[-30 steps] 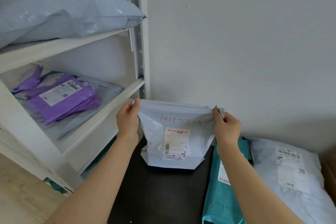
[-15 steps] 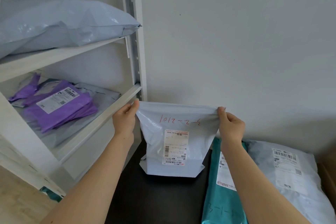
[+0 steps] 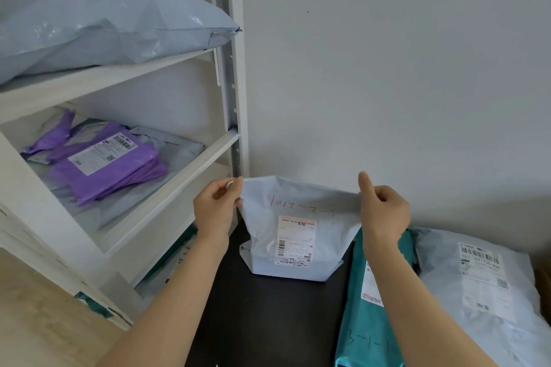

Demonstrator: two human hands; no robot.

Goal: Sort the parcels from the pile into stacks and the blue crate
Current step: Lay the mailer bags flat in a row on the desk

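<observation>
Single head view; looks forward and down, close over dark table [image 3: 268, 322]; faces wall [image 3: 387, 68]

Plain pale grey wall [image 3: 387, 68], white shelving unit [image 3: 104, 80] at left, light wooden floor [image 3: 35, 322], black tabletop [image 3: 268, 322]

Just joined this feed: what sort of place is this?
Probably a parcel sorting room: white shelving holds labelled mailers like the purple parcel, and the left hand and right hand pinch a grey parcel bearing a shipping label and red handwritten code.
</observation>
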